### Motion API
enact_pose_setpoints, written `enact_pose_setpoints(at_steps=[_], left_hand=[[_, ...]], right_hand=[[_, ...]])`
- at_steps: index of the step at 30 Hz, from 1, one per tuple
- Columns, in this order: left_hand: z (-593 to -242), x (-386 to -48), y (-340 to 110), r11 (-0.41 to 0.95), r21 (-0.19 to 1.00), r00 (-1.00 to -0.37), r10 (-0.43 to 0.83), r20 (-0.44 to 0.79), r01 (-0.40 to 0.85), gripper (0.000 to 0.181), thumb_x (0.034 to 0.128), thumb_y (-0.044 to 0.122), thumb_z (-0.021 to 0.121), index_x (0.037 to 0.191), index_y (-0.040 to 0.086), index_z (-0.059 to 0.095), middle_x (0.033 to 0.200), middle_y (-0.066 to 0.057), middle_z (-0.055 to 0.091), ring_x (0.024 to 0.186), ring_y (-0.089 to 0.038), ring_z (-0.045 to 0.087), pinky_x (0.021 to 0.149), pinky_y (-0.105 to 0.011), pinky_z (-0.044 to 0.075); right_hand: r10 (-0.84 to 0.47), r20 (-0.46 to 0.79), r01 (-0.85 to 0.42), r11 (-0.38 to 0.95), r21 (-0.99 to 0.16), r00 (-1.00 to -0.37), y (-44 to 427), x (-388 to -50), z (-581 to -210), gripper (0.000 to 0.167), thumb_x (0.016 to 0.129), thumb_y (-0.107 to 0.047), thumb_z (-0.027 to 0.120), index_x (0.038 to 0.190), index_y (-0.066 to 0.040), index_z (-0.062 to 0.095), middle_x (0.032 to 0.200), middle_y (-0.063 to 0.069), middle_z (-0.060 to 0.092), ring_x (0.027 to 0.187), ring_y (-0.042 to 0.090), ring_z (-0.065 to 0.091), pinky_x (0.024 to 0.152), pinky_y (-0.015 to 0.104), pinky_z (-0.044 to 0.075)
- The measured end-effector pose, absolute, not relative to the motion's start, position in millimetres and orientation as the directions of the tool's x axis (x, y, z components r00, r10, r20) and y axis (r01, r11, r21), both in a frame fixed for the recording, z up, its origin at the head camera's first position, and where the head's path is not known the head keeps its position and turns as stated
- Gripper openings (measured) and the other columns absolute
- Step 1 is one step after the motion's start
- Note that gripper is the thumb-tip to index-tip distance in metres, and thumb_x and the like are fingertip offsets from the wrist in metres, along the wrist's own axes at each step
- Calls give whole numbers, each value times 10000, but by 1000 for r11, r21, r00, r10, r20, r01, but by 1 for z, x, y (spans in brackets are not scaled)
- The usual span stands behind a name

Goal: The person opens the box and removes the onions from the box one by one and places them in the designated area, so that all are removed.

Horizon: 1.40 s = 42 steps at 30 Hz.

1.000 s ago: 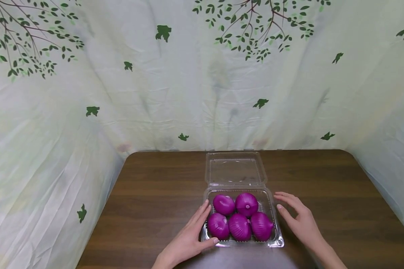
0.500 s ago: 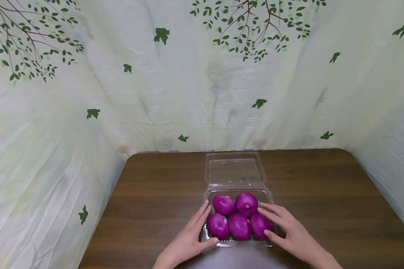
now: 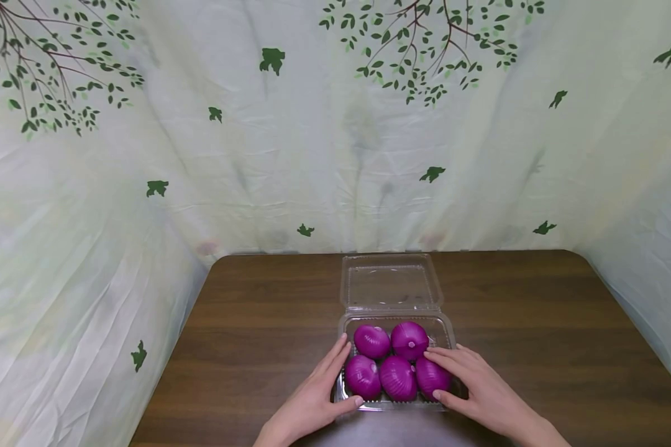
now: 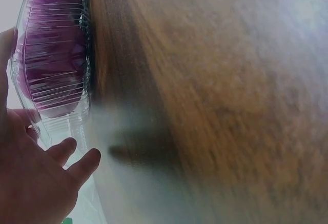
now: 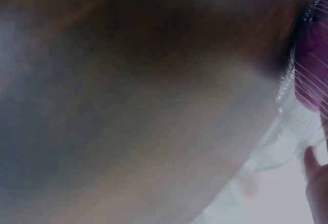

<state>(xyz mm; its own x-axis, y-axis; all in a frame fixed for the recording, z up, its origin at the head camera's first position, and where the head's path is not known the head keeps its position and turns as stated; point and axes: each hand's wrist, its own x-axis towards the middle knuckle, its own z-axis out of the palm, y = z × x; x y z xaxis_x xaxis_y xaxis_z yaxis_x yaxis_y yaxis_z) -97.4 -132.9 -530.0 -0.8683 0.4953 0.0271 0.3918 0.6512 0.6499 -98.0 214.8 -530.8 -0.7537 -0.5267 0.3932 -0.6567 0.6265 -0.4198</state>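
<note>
Several red onions lie in the base of a clear plastic clamshell box point(image 3: 389, 405) on the table, two in the back row and three in front. At the front right, my right hand point(image 3: 483, 391) grips a red onion point(image 3: 432, 375) between thumb and fingertips, the onion still among the others. My left hand point(image 3: 313, 391) rests against the box's left side, fingers fairly straight along the rim and thumb at the front edge. In the left wrist view, the ribbed box wall point(image 4: 56, 55) shows beside the left hand point(image 4: 33, 170). Only part of the right hand point(image 5: 319, 188) appears in the right wrist view.
The box's lid point(image 3: 391, 282) lies folded back toward the far table edge. A brown wooden table point(image 3: 257, 335) with rounded far corners carries the box. Pale cloth point(image 3: 313, 143) printed with leaves and branches hangs behind and at the sides.
My right hand has come left from beside the box to over its right rim and taken hold of the front-right onion, which has shifted slightly left. My left hand stays put.
</note>
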Motion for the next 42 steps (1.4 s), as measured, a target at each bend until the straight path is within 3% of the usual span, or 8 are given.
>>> enact_pose_setpoints(at_steps=[3, 5, 14, 20, 32, 42], left_hand=[[-531, -98, -133, 651, 654, -869, 494, 20, 385, 921, 887, 607, 616, 1585, 173, 199, 1650, 28, 82, 1466, -233, 212, 1085, -532, 332], [-531, -98, -132, 654, 656, -871, 490, 11, 376, 920, 886, 618, 608, 1587, 191, 193, 1650, 39, 77, 1465, -231, 214, 1084, -531, 335], [-532, -97, -133, 656, 660, -873, 487, 1, 366, 916, 886, 623, 603, 1587, 201, 191, 1649, 60, 66, 1464, -232, 215, 1086, -532, 329], [-533, -97, -133, 662, 653, -876, 482, 6, 368, 914, 885, 624, 604, 1587, 207, 192, 1649, 48, 78, 1466, -229, 211, 1080, -538, 336], [-537, -97, -133, 667, 642, -879, 475, 25, 378, 916, 878, 614, 623, 1585, 203, 209, 1649, 47, 87, 1480, -296, 153, 1078, -578, 315], [-538, -99, -133, 665, 645, -879, 477, 23, 377, 921, 876, 606, 631, 1586, 206, 201, 1649, 61, 74, 1489, -303, 105, 1085, -603, 284]], right_hand=[[-516, 347, -621, 668, -410, -783, 213, -98, -530, 591, 876, -458, 720, 1402, -249, 552, 1374, -89, 546, 1225, 115, 506, 969, 371, 463], [-512, 314, -601, 689, -406, -799, 212, -98, -528, 601, 881, -495, 698, 1412, -260, 542, 1377, -110, 533, 1218, 87, 498, 892, 393, 519], [-540, 231, -587, 733, -343, -809, 211, -102, -523, 629, 895, -585, 624, 1432, -274, 518, 1408, -68, 508, 1225, 148, 524, 888, 432, 521], [-534, 216, -576, 750, -326, -817, 207, -106, -522, 628, 871, -613, 635, 1389, -267, 555, 1339, -58, 538, 1162, 148, 557, 873, 423, 526], [-552, 334, -638, 726, -259, -764, 200, -112, -523, 620, 798, -556, 751, 1261, -162, 631, 1190, -40, 610, 1091, 155, 562, 863, 412, 478], [-530, 438, -669, 692, -272, -726, 199, -113, -520, 653, 675, -466, 863, 1210, -143, 676, 1139, -29, 632, 1033, 190, 571, 896, 487, 419]])
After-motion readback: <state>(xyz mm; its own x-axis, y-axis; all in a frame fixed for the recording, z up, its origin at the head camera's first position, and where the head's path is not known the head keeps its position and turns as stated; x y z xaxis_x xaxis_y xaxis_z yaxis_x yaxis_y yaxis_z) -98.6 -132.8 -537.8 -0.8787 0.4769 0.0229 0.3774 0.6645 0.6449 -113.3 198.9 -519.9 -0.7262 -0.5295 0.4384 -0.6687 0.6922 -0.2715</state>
